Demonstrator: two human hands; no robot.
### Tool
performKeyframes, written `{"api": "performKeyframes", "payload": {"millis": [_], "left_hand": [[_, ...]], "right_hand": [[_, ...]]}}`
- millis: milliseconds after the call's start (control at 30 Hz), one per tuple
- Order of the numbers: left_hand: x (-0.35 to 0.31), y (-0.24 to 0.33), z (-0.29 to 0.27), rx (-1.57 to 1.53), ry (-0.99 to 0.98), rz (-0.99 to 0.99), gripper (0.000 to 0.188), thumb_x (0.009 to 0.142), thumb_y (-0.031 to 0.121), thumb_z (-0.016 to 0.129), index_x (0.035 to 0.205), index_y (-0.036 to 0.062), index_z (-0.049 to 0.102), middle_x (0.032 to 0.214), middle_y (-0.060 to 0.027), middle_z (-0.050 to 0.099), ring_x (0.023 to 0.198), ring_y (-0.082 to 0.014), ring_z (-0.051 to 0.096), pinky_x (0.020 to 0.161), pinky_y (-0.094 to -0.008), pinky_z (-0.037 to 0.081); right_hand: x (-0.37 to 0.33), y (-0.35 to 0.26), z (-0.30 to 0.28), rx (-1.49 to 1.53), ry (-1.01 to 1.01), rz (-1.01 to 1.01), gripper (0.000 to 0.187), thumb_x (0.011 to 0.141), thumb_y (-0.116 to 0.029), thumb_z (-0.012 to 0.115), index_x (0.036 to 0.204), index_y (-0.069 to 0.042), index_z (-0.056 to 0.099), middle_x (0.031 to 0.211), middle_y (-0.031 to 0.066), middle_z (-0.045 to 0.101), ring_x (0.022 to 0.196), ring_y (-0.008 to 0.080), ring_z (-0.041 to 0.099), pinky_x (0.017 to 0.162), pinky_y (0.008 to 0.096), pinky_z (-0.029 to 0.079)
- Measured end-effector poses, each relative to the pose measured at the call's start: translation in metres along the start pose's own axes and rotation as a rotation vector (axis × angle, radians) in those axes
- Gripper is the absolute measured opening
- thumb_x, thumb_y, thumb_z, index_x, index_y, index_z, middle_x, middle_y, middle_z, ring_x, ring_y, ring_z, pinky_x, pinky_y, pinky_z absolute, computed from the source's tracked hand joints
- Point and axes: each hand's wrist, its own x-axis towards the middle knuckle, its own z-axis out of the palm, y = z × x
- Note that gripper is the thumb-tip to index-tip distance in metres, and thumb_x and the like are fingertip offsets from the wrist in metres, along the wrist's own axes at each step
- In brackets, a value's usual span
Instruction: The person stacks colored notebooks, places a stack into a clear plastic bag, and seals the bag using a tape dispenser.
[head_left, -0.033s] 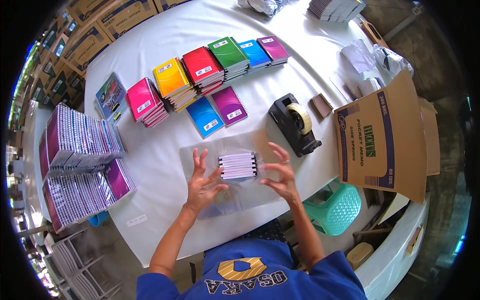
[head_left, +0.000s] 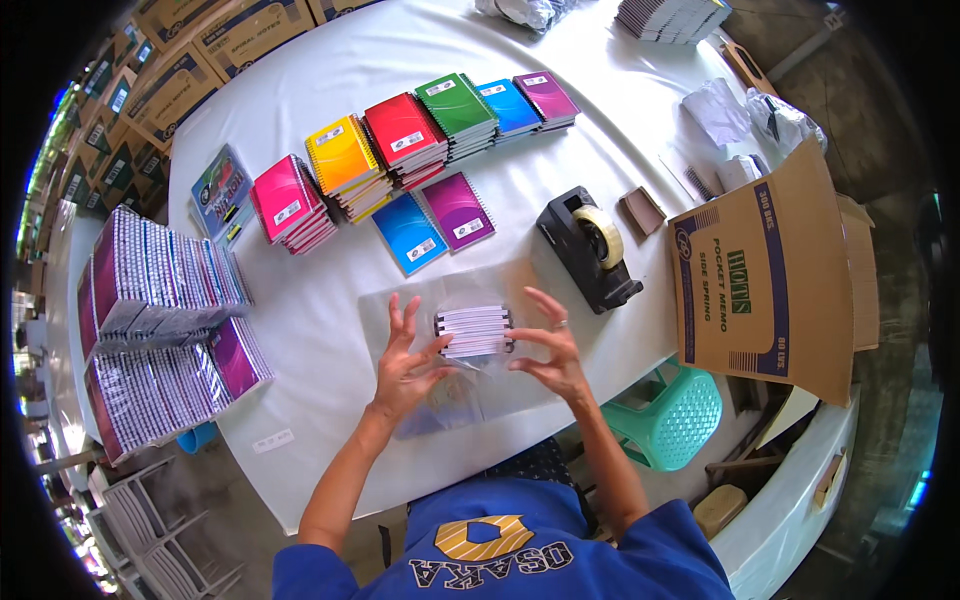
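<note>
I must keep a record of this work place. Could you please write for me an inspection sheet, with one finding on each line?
Surface: table with white covering, wrinkled in places.
Job's things: small notebook bundle at clear plastic sheeting.
Clutter: tape dispenser, small brown box, crumpled plastic, stacks of coloured notebooks.
Left hand: fingers spread, at the bundle's left side; firm contact unclear.
Right hand: fingers spread, index fingertip at the bundle's right side.
Cables: nothing seen.
Surroundings: large open carton at right, green stool, stacked cartons at upper left.
</note>
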Motion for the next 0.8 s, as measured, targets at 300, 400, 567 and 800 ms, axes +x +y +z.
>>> {"api": "performKeyframes", "payload": {"millis": [300, 400, 567, 800], "left_hand": [[-0.003, -0.011, 0.0, -0.081, 0.056, -0.019, 0.058, 0.059, 0.014, 0.085, 0.114, 0.0259, 0.07, 0.155, -0.0073, 0.026, 0.146, -0.0329, 0.011, 0.115, -0.0456, 0.027], [-0.001, -0.002, 0.004, -0.273, 0.16, -0.105, 0.057, 0.059, 0.015, 0.085, 0.113, 0.0254, 0.07, 0.156, -0.0078, 0.025, 0.146, -0.0323, 0.011, 0.115, -0.0454, 0.026], [-0.009, -0.015, -0.003, -0.325, 0.128, -0.225, 0.058, 0.057, 0.012, 0.086, 0.112, 0.0277, 0.071, 0.156, -0.0074, 0.025, 0.146, -0.0322, 0.01, 0.116, -0.0458, 0.024], [0.022, -0.004, -0.01, 0.056, -0.101, 0.06, 0.067, 0.049, 0.012, 0.088, 0.109, 0.0342, 0.071, 0.154, -0.0009, 0.03, 0.146, -0.0345, 0.011, 0.117, -0.0488, 0.023]], "right_hand": [[-0.006, 0.009, 0.005, 0.072, -0.052, 0.021, 0.051, 0.059, -0.02, 0.087, 0.108, -0.019, 0.073, 0.147, 0.013, 0.036, 0.137, 0.0303, 0.033, 0.109, 0.0476, 0.029], [-0.006, 0.01, 0.009, 0.119, -0.057, 0.031, 0.051, 0.059, -0.019, 0.087, 0.108, -0.019, 0.073, 0.147, 0.0131, 0.036, 0.137, 0.03, 0.033, 0.109, 0.0472, 0.029], [-0.007, 0.009, 0.004, 0.206, 0.018, 0.05, 0.051, 0.06, -0.017, 0.086, 0.109, -0.023, 0.073, 0.145, 0.0103, 0.04, 0.135, 0.0288, 0.035, 0.107, 0.0464, 0.032], [-0.005, 0.007, 0.011, 0.181, -0.03, 0.081, 0.043, 0.062, -0.015, 0.086, 0.103, -0.016, 0.074, 0.143, 0.0123, 0.041, 0.134, 0.0291, 0.037, 0.108, 0.0461, 0.03]]}}
